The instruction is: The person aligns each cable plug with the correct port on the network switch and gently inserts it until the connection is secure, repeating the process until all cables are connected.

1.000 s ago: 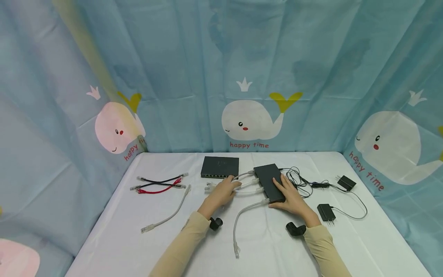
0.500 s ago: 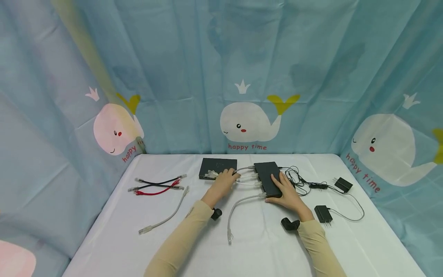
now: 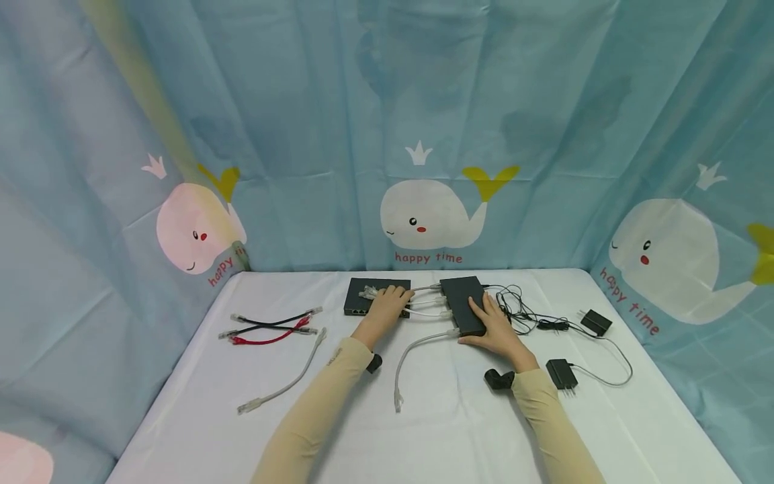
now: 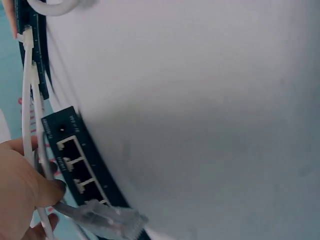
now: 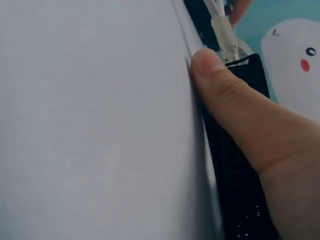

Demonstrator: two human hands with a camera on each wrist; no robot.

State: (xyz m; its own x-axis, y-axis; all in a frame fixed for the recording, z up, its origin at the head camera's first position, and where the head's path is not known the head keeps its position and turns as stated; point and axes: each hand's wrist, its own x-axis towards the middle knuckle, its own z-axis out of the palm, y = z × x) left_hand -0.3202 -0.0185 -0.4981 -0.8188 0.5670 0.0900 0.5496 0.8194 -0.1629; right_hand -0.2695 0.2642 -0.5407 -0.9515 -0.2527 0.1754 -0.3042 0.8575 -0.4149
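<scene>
In the head view, my left hand (image 3: 385, 310) pinches several network cables, their clear plugs (image 3: 367, 292) overlapping the top of the left black network switch (image 3: 357, 288). The left wrist view shows one grey plug (image 4: 112, 220) in front of that switch's row of ports (image 4: 82, 162). From the hand, the cables run right into the second black network switch (image 3: 464, 306). My right hand (image 3: 497, 329) grips this second switch, fingers over its right side and thumb at its near end. A grey cable (image 3: 411, 353) plugged into its near corner curves loose onto the cloth.
To the left lie crossed black cables (image 3: 266, 325), a red cable (image 3: 269, 341) and a grey cable (image 3: 290, 383). At right are a tangled black cord (image 3: 517, 312) and two black power adapters, one farther back (image 3: 596, 323) and one nearer (image 3: 562, 374). A whale-print curtain (image 3: 302, 222) hangs behind.
My left hand has moved away from me with the cables, bringing their plugs from in front of the left switch to over it. My right hand and the second switch have shifted slightly farther back.
</scene>
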